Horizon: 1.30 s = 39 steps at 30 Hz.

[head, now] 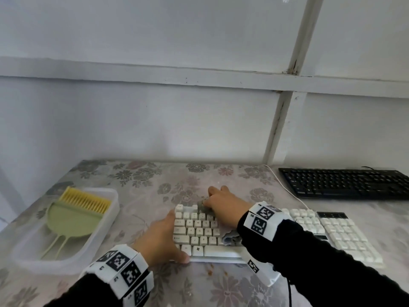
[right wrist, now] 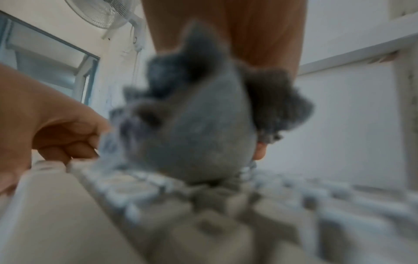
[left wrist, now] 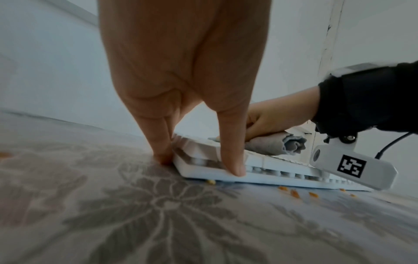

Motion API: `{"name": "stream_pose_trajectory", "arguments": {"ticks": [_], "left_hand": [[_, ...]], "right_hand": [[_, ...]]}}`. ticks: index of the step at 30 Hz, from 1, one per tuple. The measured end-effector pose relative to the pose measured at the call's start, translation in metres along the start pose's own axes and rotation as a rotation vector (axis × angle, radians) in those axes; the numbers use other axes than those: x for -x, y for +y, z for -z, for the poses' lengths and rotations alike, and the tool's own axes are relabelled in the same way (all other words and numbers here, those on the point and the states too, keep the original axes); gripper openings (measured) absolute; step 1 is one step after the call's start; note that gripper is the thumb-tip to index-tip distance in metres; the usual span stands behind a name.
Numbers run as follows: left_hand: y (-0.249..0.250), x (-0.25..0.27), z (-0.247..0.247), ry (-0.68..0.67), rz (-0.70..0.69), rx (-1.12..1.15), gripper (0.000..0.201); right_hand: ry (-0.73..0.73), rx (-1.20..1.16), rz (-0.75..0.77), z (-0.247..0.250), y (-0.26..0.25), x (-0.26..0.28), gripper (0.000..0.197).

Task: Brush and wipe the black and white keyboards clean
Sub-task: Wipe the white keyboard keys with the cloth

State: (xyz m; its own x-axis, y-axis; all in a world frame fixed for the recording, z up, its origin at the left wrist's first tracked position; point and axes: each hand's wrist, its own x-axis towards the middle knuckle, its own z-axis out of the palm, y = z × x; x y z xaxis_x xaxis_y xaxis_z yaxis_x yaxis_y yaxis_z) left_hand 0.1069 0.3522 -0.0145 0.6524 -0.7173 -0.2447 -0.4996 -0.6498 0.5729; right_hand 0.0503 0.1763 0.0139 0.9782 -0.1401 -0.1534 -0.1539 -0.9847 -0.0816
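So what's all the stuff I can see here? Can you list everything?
white keyboard: one, white, middle of the table, under both hands
black keyboard: one, black, far right of the table
cloth: one, grey, bunched on the white keyboard's keys
tray: one, clear plastic, left side of the table
brush: one, yellow bristles, lying in the tray
dustpan: one, light green, in the tray under the brush
crumbs: several, orange, on the table by the white keyboard's near edge
table: one, grey flowered cover
fan: one, white, on the wall
left hand: holds the white keyboard's left end
right hand: grips the cloth
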Motion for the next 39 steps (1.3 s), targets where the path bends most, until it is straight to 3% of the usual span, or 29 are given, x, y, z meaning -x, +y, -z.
{"name": "stream_pose_trajectory", "arguments": {"ticks": [5,9,15,19,31,39], "left_hand": [[-0.001,-0.002,0.000,-0.008,-0.029,-0.024,0.098],[-0.003,-0.005,0.000,-0.022,-0.030,-0.037,0.097],[-0.003,-0.008,0.001,-0.027,-0.025,-0.096,0.095],[-0.006,-0.009,0.001,-0.031,-0.066,-0.076,0.090],[-0.006,-0.007,0.001,-0.015,-0.073,-0.085,0.097],[-0.006,-0.008,0.000,-0.026,-0.035,-0.107,0.105]], "right_hand": [[-0.009,0.003,-0.053,-0.004,0.037,0.017,0.019],[-0.039,-0.029,-0.194,0.004,0.048,0.017,0.025],[0.047,-0.232,0.049,0.019,-0.013,-0.008,0.024],[-0.032,-0.378,-0.056,0.003,-0.040,-0.022,0.015],[0.075,-0.088,0.057,-0.011,0.002,0.000,0.020],[0.043,-0.271,-0.057,-0.006,0.027,0.023,0.028]]}}
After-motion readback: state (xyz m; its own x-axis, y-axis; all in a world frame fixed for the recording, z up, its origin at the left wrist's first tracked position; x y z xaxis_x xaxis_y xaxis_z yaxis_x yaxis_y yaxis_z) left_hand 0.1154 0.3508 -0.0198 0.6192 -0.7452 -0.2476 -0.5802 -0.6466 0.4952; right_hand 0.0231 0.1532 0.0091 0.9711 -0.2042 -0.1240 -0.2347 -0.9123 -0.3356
